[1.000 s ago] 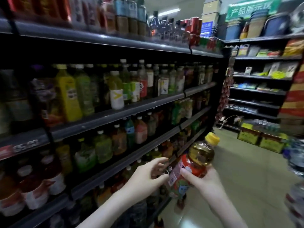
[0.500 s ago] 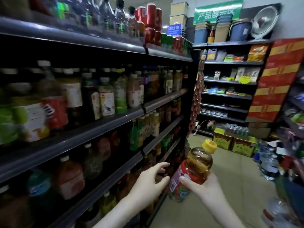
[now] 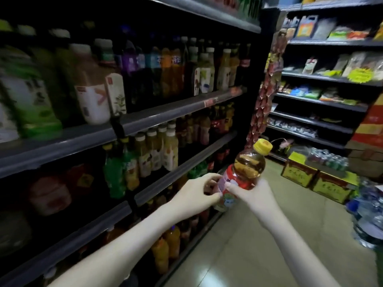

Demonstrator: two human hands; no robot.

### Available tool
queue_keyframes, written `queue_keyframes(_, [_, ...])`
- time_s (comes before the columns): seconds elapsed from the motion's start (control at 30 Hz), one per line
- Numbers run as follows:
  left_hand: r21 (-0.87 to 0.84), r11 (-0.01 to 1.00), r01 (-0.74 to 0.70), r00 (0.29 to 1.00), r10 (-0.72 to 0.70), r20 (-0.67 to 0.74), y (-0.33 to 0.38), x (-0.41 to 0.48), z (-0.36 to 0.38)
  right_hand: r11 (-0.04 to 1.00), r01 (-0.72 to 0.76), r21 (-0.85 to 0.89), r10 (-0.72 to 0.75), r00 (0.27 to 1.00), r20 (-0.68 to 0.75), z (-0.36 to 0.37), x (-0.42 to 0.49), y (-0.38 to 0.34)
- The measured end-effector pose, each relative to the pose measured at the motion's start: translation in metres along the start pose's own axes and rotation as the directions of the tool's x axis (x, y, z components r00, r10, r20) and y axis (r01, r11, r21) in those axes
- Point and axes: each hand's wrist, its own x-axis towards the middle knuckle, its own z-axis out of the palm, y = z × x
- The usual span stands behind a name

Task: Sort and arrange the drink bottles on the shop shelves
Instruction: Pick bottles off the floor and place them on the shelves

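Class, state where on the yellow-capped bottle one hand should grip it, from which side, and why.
Grip the bottle round its red label, below the bulging shoulder, from the aisle side, as the right hand does: the body is round there, the cap tilts up-right, and shelves crowd its left.

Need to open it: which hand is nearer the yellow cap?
Right. The right hand grips the bottle below the cap; the left hand holds its lower end, farther off.

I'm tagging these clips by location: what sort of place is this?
Most likely a small grocery shop: long shelves packed with drink bottles, packaged snacks beyond, and bottled-water packs on the floor.
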Motion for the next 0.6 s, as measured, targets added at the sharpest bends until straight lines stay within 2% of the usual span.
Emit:
queue_keyframes(0.13, [0.086, 0.987, 0.133, 0.981, -0.118, -0.156, -0.027, 0.063, 0.011, 0.999, 0.003, 0.041, -0.006, 0.996, 0.088, 0.005, 0.095, 0.036])
queue_keyframes(0.27, [0.048, 0.943, 0.33, 0.893, -0.295, -0.34, -0.077, 0.125, 0.008, 0.998, 0.016, 0.068, -0.027, 0.986, 0.165, 0.026, 0.176, 0.071])
queue_keyframes(0.43, [-0.058, 0.862, 0.504, 0.669, -0.432, -0.604, -0.128, 0.202, -0.002, 0.994, 0.058, 0.091, -0.079, 0.965, 0.251, 0.058, 0.264, 0.104])
queue_keyframes(0.53, [-0.153, 0.773, 0.616, 0.519, -0.544, -0.659, -0.146, 0.236, -0.005, 0.992, 0.07, 0.106, -0.101, 0.94, 0.327, 0.074, 0.306, 0.119])
queue_keyframes(0.6, [-0.195, 0.731, 0.654, 0.45, -0.583, -0.676, -0.159, 0.249, -0.002, 0.991, 0.063, 0.116, -0.103, 0.919, 0.381, 0.083, 0.328, 0.131])
